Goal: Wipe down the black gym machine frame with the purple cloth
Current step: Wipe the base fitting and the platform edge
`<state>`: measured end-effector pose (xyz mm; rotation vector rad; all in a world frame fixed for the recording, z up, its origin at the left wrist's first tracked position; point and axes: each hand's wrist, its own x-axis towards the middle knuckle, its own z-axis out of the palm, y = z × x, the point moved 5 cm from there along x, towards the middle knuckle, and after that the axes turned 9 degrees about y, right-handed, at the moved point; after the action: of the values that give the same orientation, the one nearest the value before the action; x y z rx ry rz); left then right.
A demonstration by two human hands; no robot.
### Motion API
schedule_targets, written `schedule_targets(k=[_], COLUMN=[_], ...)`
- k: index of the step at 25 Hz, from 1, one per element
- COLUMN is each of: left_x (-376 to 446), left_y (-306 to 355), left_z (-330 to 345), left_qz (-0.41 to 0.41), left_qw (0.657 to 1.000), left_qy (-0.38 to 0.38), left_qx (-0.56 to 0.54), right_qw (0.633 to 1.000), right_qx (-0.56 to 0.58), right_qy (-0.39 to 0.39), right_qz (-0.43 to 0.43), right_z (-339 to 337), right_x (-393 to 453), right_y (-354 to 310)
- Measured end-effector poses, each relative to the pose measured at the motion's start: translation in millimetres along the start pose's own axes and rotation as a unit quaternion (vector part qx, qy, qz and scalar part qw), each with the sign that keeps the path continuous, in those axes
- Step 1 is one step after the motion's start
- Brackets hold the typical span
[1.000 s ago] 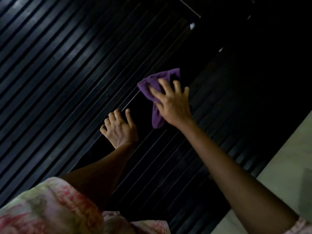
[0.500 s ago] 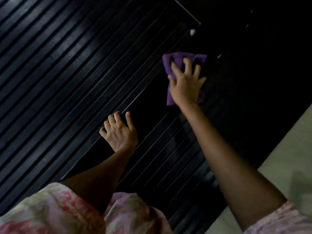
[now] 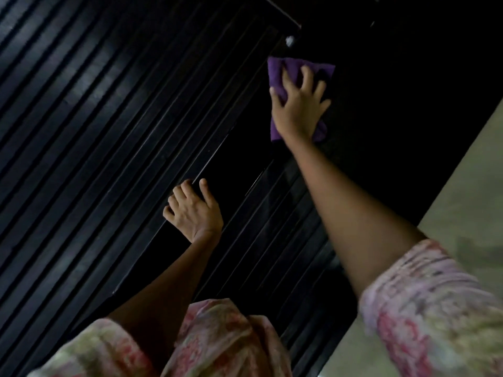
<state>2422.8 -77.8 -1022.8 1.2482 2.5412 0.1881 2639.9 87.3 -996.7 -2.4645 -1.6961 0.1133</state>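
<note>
The purple cloth (image 3: pixel 277 69) is pressed flat against the black gym machine frame (image 3: pixel 231 170) at about one o'clock in the head view, under the right hand (image 3: pixel 298 107). The fingers (image 3: pixel 307 77) of that hand are spread wide over the fabric, with the thumb out at the cloth's left edge. The left hand (image 3: pixel 193 210) is set lower, near the centre, with its fingers curled over the frame's long left edge, apparently for support; nothing is held in it.

How much has been wiped cannot be told: the frame is dark and no streaks or dust are visible. The wiping is judged to be under way near the frame's far end, with the stretch between the two hands and the part toward six o'clock possibly left to do.

The far end of the frame, marked by a small pale fitting (image 3: pixel 290 40), lies just beyond the cloth at twelve o'clock, so little run is left that way. The ribbed black floor mat (image 3: pixel 81 131) borders the frame toward nine o'clock, and a pale floor strip (image 3: pixel 462 191) lies at four o'clock. Open room is offered mainly back along the frame toward the body.
</note>
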Motion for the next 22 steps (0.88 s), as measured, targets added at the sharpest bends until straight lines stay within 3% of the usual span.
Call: schedule_targets(k=[4, 8, 11, 17, 19, 22], left_x=[4, 51, 66, 64, 66, 64], left_y=[18, 132, 172, 174, 173, 174], left_z=[-7, 7, 32, 40, 41, 37], left_qz=[0.005, 0.143, 0.186, 0.198, 0.189, 0.188], left_qw=[0.999, 0.982, 0.98, 0.979, 0.98, 0.98], left_qy=[-0.037, -0.021, -0.029, -0.05, -0.06, -0.063], left_qx=[-0.025, -0.122, -0.059, -0.012, -0.007, -0.009], right_qw=[1.0, 0.997, 0.993, 0.993, 0.986, 0.925], right_qx=[-0.022, -0.016, -0.001, 0.039, 0.044, 0.011], right_qy=[0.009, 0.069, 0.121, 0.108, 0.114, 0.106], right_qz=[-0.004, -0.011, -0.019, -0.037, -0.114, -0.365], right_z=[5, 7, 8, 16, 16, 16], right_x=[1, 0, 2, 2, 13, 58], right_y=[-3, -3, 0, 4, 13, 37])
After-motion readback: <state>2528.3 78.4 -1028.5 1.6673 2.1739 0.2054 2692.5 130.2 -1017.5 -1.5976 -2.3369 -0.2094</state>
